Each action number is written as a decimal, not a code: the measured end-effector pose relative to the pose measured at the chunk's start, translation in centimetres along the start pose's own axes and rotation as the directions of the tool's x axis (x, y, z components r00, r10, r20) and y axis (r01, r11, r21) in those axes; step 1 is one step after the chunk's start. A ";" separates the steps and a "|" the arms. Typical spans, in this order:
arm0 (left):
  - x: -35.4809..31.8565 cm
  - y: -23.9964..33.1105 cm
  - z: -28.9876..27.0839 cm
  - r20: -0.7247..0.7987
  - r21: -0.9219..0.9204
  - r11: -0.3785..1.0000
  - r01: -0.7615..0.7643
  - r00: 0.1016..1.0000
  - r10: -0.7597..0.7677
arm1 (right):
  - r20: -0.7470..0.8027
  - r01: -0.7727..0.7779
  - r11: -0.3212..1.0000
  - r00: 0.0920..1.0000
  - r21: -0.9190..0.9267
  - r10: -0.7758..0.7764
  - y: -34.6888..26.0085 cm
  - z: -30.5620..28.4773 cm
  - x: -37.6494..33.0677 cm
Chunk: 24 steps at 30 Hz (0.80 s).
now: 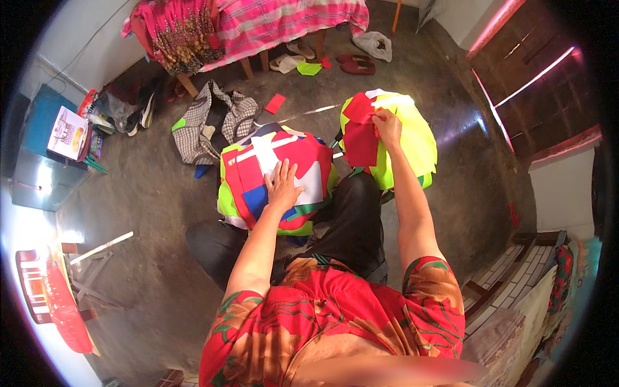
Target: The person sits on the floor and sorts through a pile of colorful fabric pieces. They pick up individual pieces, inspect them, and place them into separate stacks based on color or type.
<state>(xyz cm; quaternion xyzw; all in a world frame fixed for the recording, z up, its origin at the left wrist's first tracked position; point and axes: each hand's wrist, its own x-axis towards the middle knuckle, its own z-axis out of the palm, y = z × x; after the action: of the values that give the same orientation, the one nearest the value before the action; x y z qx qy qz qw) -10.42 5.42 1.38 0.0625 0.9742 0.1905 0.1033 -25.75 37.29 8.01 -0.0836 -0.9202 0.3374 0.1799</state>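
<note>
My left hand (284, 184) lies flat, fingers spread, on a pile of cut cloth pieces (258, 168) in red, white, blue and green that rests on my lap. My right hand (387, 124) pinches the upper edge of a red cloth piece (360, 138). That piece lies on a second stack of bright yellow-green cloth (416, 145) on the floor to the right of my knee.
A checked bag (209, 122) lies behind the pile, with loose red (275, 103) and green (309, 68) scraps on the concrete floor. Sandals (356, 63) sit under a bed draped in pink cloth (271, 22). A red plastic stool (61, 303) stands at left, a wooden door (541, 84) at right.
</note>
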 end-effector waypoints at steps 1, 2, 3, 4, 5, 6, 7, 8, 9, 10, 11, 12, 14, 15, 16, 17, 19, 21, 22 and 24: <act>0.0 0.0 0.0 0.003 -0.002 1.000 0.001 1.000 -0.001 | -0.023 0.016 1.000 1.000 0.016 -0.016 0.3 0.1 0.0; 0.1 0.1 -0.1 0.007 -0.004 1.000 0.003 1.000 -0.003 | -0.045 0.032 0.999 0.998 0.032 -0.031 0.4 0.2 0.0; 0.2 0.1 -0.2 0.010 0.002 1.000 0.004 1.000 -0.004 | -0.066 0.040 0.998 0.997 0.042 -0.037 0.5 0.2 -0.1; 0.3 0.2 -0.3 0.014 0.007 1.000 0.004 1.000 -0.004 | -0.087 0.048 0.997 0.995 0.052 -0.043 0.7 0.2 0.0; 0.2 0.1 -0.2 0.019 0.011 1.000 0.010 1.000 -0.010 | -0.103 0.056 0.996 0.993 0.063 -0.049 0.4 0.2 -0.2; 0.2 -0.1 0.0 0.014 0.012 1.000 0.007 1.000 -0.007 | -0.106 -0.019 0.970 0.993 0.243 0.046 0.3 -0.1 -0.3; 0.1 -0.2 0.1 0.009 0.013 1.000 0.003 1.000 -0.003 | -0.093 -0.090 0.906 0.986 0.414 0.140 0.2 -0.5 -0.4; 0.2 -0.3 0.2 0.000 0.012 1.000 0.000 1.000 0.000 | -0.062 -0.150 0.807 0.972 0.571 0.225 -0.1 -1.0 -0.2; 0.2 -0.2 0.1 0.003 0.013 1.000 0.003 1.000 -0.003 | -0.109 -0.051 0.767 0.982 0.639 0.156 0.2 -1.7 -0.1; 0.3 0.0 0.1 0.005 0.014 1.000 0.006 1.000 -0.006 | -0.101 -0.022 0.648 0.983 0.761 0.152 0.4 -2.3 -0.3; 0.1 -0.1 0.1 0.007 0.014 1.000 0.024 1.000 -0.024 | -0.080 -0.003 0.505 0.987 0.863 0.141 -0.9 -3.5 -1.2; -0.1 -0.2 0.1 0.008 0.006 1.000 0.024 1.000 -0.024 | -0.004 -0.058 0.452 0.991 0.890 0.137 -2.4 -5.0 -2.2; -0.3 0.0 -0.1 0.002 -0.010 1.000 0.014 1.000 -0.014 | 0.160 -0.170 0.299 0.985 0.939 0.058 -3.0 -7.0 -4.6; -0.2 0.1 -0.1 -0.003 -0.019 1.000 0.011 1.000 -0.011 | 0.249 -0.239 0.203 0.968 0.950 -0.023 -2.7 -7.6 -6.0; -0.2 0.0 -0.1 -0.016 -0.018 1.000 0.004 1.000 -0.004 | 0.282 -0.266 0.146 0.954 0.953 -0.102 -2.7 -7.6 -7.5; -0.1 0.0 -0.2 0.002 -0.031 0.999 0.008 1.000 -0.008 | 0.309 -0.297 0.092 0.934 0.951 -0.181 -2.5 -7.4 -9.0; 0.2 -0.1 -0.7 0.040 -0.054 0.999 0.008 0.999 -0.005 | 0.397 -0.391 0.114 0.917 0.913 -0.039 -2.7 -5.9 -12.4; 0.1 -0.6 -1.2 -0.019 -0.094 0.995 -0.030 0.999 0.028 | 0.433 -0.439 0.008 0.881 0.898 -0.190 -3.7 -4.8 -15.5; 0.1 -0.6 -1.5 -0.050 -0.110 0.993 -0.046 0.998 0.041 | 0.465 -0.476 -0.019 0.867 0.879 -0.177 -4.4 -4.1 -16.6; -0.6 -0.2 -2.8 -0.192 -0.138 0.984 -0.112 0.978 0.084 | 0.532 -0.546 -0.082 0.834 0.834 -0.146 -4.9 -2.3 -18.4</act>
<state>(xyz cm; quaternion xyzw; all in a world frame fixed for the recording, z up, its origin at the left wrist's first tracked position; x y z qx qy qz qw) -10.51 4.12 3.92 0.0845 0.9585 0.2723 0.0070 -8.10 29.85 7.74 0.0120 -0.3705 0.9232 -0.1010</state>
